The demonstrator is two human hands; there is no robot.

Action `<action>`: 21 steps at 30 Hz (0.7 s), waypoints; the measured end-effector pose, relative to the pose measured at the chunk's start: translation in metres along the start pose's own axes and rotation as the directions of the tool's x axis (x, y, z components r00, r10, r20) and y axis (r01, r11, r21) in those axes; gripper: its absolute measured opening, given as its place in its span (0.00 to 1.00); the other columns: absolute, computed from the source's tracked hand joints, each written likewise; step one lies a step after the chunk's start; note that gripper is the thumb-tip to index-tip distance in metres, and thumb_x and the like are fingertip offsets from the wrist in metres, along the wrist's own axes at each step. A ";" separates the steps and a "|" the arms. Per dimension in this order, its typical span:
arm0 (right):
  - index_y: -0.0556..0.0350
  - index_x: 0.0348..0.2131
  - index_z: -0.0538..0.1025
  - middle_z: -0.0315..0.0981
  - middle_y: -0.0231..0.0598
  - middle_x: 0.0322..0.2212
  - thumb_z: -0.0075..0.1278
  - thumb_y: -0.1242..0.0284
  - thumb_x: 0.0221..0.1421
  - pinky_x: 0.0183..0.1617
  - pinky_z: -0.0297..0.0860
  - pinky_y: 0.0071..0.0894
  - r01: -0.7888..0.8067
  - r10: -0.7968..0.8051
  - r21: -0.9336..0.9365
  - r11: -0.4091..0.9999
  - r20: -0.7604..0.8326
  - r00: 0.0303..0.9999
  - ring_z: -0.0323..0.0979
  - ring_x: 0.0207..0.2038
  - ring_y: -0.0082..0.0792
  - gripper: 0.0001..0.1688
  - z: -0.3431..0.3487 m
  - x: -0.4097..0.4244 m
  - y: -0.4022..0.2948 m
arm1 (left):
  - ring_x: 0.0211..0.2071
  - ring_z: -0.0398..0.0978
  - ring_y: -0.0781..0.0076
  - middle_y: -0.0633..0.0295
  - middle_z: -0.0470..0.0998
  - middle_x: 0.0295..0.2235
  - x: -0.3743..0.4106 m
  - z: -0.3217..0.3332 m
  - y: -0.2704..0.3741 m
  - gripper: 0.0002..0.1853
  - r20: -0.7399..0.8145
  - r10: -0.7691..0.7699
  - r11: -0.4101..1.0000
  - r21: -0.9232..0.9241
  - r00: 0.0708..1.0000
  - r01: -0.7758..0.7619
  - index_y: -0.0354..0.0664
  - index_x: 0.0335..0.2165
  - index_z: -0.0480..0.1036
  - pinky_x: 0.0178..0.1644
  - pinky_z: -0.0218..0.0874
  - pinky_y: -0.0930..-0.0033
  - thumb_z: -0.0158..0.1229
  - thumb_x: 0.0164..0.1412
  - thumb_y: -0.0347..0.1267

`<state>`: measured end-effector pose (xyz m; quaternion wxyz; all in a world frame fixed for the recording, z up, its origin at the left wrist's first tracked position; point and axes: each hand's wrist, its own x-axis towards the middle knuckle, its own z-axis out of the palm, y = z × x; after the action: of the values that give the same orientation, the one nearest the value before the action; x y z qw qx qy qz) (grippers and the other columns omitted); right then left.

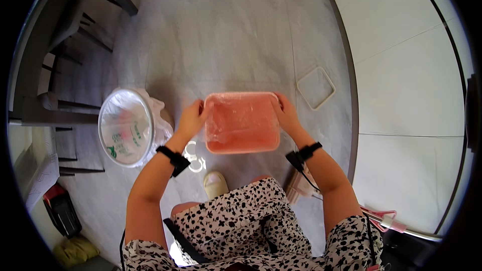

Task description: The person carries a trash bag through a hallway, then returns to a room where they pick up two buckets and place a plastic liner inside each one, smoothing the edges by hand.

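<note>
A pink rectangular plastic bin (243, 148) is held before me, its open top facing up. Thin clear plastic seems to cover part of its inside, though glare makes this hard to settle. My left hand (192, 119) grips the bin's left rim, and my right hand (288, 114) has hold of the upper right side. Both thumbs lie over the edge; the other fingers are mostly hidden behind the walls. A pale, rounded rectangular ring (316, 108) lies on the floor to the right, apart from my right hand.
To the left stands a round waste bin (151, 120) lined with a printed plastic bag. Dark chairs and table legs (64, 119) line the left side. White cabinet fronts (406, 98) bound the right. A pink-handled pole (399, 227) lies low right, and a black-and-red case (63, 210) low left.
</note>
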<state>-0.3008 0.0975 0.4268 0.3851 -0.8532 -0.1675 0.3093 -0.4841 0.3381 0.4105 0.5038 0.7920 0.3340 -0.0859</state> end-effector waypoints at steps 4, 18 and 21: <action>0.60 0.45 0.65 0.66 0.41 0.34 0.42 0.68 0.54 0.37 0.64 0.25 0.061 -0.061 0.161 0.985 -0.008 0.998 0.66 0.33 0.30 0.20 0.030 -0.004 0.021 | 0.28 0.70 0.61 0.54 0.71 0.27 -0.007 0.005 -0.055 0.17 -0.005 0.035 0.905 -0.424 0.999 -0.034 0.34 0.34 0.66 0.33 0.62 0.66 0.52 0.54 0.39; 0.59 0.30 0.71 0.64 0.39 0.28 0.51 0.83 0.41 0.50 0.62 0.37 0.466 -0.470 -0.160 0.870 0.017 0.882 0.65 0.30 0.35 0.10 -0.015 -0.019 0.011 | 0.34 0.66 0.62 0.61 0.67 0.32 -0.022 0.008 -0.027 0.13 -0.220 0.470 0.877 0.012 0.855 -0.479 0.42 0.29 0.70 0.38 0.57 0.67 0.62 0.41 0.31; 0.59 0.28 0.70 0.64 0.40 0.27 0.51 0.84 0.40 0.53 0.60 0.40 0.524 -0.529 -0.167 0.835 0.019 0.849 0.66 0.32 0.37 0.10 -0.025 -0.010 0.005 | 0.34 0.66 0.62 0.63 0.68 0.29 -0.014 0.009 -0.026 0.11 -0.266 0.538 0.840 0.094 0.800 -0.534 0.44 0.26 0.71 0.38 0.54 0.66 0.63 0.39 0.30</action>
<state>-0.2915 0.0750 0.4394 0.3854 -0.8075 -0.4151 0.1646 -0.5085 0.3313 0.3938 0.4491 0.8614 0.1640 0.1714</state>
